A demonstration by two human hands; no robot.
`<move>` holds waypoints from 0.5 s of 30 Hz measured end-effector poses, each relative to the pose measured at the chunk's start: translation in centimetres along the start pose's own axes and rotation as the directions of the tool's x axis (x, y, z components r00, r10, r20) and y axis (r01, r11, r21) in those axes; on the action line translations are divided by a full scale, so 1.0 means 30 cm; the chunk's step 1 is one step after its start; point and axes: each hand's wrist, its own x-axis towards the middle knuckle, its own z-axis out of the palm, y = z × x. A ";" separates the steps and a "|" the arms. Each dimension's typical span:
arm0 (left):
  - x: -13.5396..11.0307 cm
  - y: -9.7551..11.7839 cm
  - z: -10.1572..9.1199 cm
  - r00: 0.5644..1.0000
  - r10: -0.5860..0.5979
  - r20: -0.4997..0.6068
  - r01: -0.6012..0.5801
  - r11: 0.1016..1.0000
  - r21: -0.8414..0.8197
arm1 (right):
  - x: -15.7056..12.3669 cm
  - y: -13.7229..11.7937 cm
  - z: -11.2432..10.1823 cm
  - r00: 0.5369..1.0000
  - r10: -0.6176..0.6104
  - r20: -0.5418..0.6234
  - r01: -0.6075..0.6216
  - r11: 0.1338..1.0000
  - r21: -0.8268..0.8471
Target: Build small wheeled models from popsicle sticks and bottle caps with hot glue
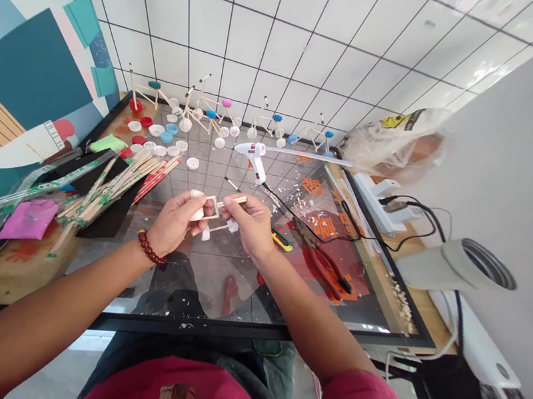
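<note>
Held before me over the glass tabletop is a small frame of pale wooden sticks. My left hand, a dark red bead bracelet on its wrist, is closed around the frame's left side; white coverings show at its thumb and finger. My right hand pinches a short wooden stick against the frame's upper right. Just below, two white pieces with a thin stick between them show near the fingers; I cannot tell how they are fixed. A white glue gun lies beyond my hands, its nozzle to the left.
Several stick bicycle models stand along the tiled wall. Loose bottle caps and a heap of sticks lie left. On the right are red-handled pliers, a yellow-green cutter, cables, a power strip and a plastic bag.
</note>
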 end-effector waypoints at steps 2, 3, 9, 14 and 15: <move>0.000 -0.001 -0.002 1.000 -0.006 0.001 0.006 1.000 -0.004 | 0.000 -0.002 -0.001 1.000 0.009 0.004 -0.009 1.000 -0.002; 0.000 -0.001 -0.002 1.000 -0.010 0.000 0.010 1.000 -0.006 | 0.000 -0.002 -0.002 1.000 0.013 0.005 -0.013 1.000 -0.008; 0.003 -0.006 -0.003 1.000 -0.020 0.001 0.020 1.000 -0.018 | 0.004 0.001 -0.006 1.000 0.011 0.017 -0.011 1.000 -0.013; 0.004 -0.003 -0.003 0.999 -0.035 -0.011 0.035 0.999 -0.022 | 0.006 0.000 -0.008 1.000 0.009 0.025 -0.009 1.000 -0.017; 0.004 -0.001 -0.003 0.999 -0.039 -0.015 0.038 0.999 -0.023 | 0.005 0.000 -0.008 1.000 0.011 0.026 -0.010 1.000 -0.017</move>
